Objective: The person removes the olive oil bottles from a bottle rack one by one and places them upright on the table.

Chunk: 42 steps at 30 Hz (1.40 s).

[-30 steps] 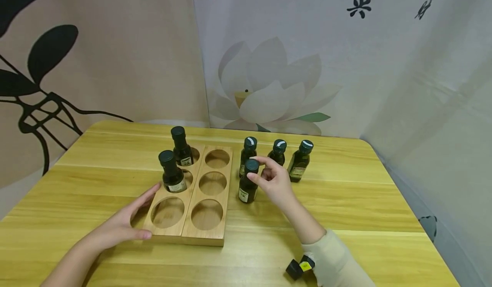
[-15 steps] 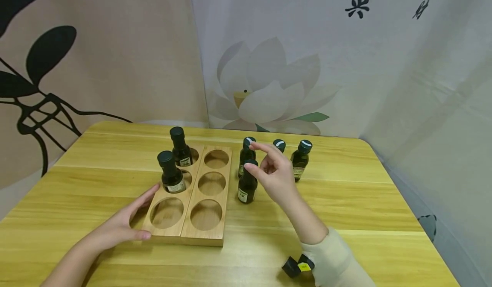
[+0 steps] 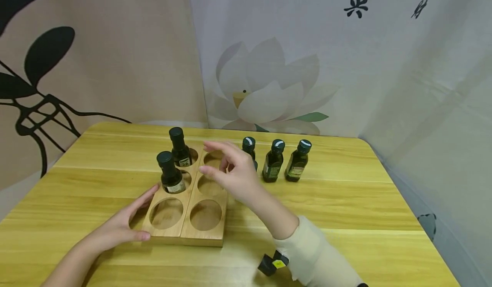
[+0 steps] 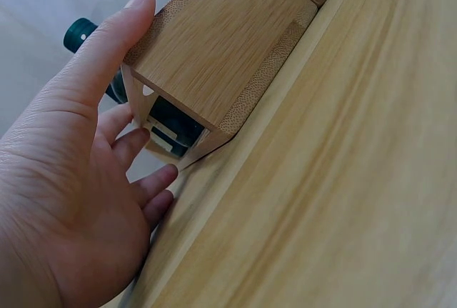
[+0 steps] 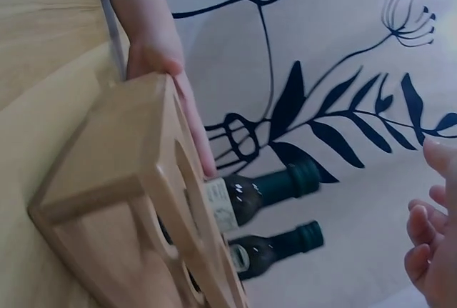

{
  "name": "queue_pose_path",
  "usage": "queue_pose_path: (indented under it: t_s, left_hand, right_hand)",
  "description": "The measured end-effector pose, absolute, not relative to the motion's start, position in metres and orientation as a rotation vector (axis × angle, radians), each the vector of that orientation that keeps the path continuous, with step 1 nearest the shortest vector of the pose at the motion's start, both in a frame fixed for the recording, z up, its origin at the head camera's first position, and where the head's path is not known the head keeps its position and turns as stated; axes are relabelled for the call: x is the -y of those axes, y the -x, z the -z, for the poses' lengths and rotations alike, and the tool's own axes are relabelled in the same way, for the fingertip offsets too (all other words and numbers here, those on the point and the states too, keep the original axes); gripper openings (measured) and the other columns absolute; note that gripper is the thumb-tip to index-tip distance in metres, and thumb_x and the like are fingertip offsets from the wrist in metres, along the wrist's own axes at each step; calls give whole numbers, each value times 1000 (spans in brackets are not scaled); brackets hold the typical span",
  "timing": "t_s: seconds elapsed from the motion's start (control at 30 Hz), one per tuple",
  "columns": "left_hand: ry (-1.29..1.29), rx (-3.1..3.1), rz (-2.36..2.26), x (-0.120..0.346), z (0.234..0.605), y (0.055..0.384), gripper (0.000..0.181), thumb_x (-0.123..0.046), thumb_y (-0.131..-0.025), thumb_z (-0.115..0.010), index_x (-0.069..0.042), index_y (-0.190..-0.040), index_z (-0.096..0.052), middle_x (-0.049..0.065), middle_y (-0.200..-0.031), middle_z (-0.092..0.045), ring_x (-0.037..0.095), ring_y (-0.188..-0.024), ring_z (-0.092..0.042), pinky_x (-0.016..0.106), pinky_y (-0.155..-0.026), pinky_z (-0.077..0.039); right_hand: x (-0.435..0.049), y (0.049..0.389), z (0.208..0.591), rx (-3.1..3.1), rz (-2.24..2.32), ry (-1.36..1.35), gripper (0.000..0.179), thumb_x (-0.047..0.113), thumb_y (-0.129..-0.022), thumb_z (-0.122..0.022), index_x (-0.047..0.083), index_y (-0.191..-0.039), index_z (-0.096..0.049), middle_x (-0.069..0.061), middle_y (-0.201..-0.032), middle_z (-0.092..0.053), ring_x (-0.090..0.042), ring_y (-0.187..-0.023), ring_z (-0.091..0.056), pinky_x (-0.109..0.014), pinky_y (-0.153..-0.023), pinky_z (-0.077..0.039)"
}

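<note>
A light wooden rack [image 3: 205, 233] has two rows of round holes. Small dark bottles stand in the left row: one in the far hole [image 3: 180, 148], another in the middle hole [image 3: 171, 174]. My left hand [image 3: 123, 225] rests against the rack's near left corner, thumb at the front and fingers along the side. Above the right row hovers my right hand [image 3: 234, 171], its thumb and forefinger apart with nothing between them. In the right wrist view its fingers [image 5: 425, 233] appear at the right edge, away from the bottles. It partly covers the rack's right holes.
Right of the rack, bottles with white-marked dark caps stand in a row: one partly covered [image 3: 249, 145], a middle one [image 3: 273, 163] and a right one [image 3: 297, 163]. Another bottle's cap [image 3: 255, 165] peeks out behind my right hand. A black device [image 3: 273, 263] sits below my right sleeve.
My right hand was at the near bottle's cap, lifted off it without the bottle, and moved left over the rack. My left hand and the bottles have stayed put.
</note>
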<state>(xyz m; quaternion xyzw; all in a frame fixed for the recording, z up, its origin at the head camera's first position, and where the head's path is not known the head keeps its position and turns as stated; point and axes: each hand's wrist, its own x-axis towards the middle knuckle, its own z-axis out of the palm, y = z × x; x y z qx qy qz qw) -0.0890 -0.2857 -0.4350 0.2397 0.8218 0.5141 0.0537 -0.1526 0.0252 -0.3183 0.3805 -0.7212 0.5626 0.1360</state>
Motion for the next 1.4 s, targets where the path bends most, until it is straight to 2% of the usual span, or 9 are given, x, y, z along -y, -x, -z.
queue_pose_path:
  t_s: [0.1,0.2,0.33,0.53,1.0,1.23,1.4]
  left_hand:
    - [-728,-2498,-1559,286,435,89,97,-14,-78,-77,-21,-155,-18,3,-157,-21,-3,-126,-30,79,-88,-15]
    - [-725,-2491,-1566,286,435,89,97,-11,-77,-77,-20,-155,-19,1,-156,-23,-3,-126,-31,79,-88,-15]
    - [-720,-2499,-1549,287,434,89,98,-8,-77,-77,-20,-155,-18,-5,-155,-24,-2,-126,-32,77,-89,-17]
    - [-725,-2493,-1550,287,436,90,98,-8,-77,-76,-20,-155,-18,-4,-156,-24,-3,-126,-31,78,-88,-17]
    - [-707,-2486,-1551,287,434,90,97,-8,-78,-76,-21,-155,-18,-7,-155,-23,-5,-124,-30,79,-87,-17]
    - [-708,-2486,-1552,287,435,91,98,-6,-77,-76,-21,-155,-18,-10,-155,-23,-5,-124,-31,79,-86,-17]
    - [-716,-2488,-1554,286,436,91,101,-3,-75,-77,-19,-155,-18,-10,-155,-23,-5,-124,-31,78,-87,-17]
  right_hand:
    - [-11,153,320,2180,-1579,-1096,45,13,-83,-76,8,-125,-62,-1,-112,-63,-7,-60,-46,-22,-51,-41]
    - [2,157,324,2262,-1552,-1083,47,18,-83,-77,11,-126,-62,0,-112,-63,-6,-60,-47,-20,-52,-43]
    - [19,163,331,2381,-1595,-1015,49,25,-84,-76,14,-129,-60,6,-113,-63,-7,-58,-48,-21,-50,-44]
    - [36,169,342,2475,-1653,-939,52,32,-85,-74,18,-132,-58,13,-113,-61,-11,-58,-48,-23,-47,-42]
    - [58,177,362,2493,-1675,-864,50,31,-86,-73,20,-132,-58,14,-105,-61,-11,-55,-48,-24,-45,-45]
    - [66,179,367,2522,-1678,-834,49,31,-86,-72,21,-132,-58,16,-103,-60,-9,-61,-50,-22,-51,-46]
    - [71,178,369,2505,-1699,-813,46,30,-87,-71,20,-130,-59,16,-100,-60,-8,-61,-50,-21,-51,-46]
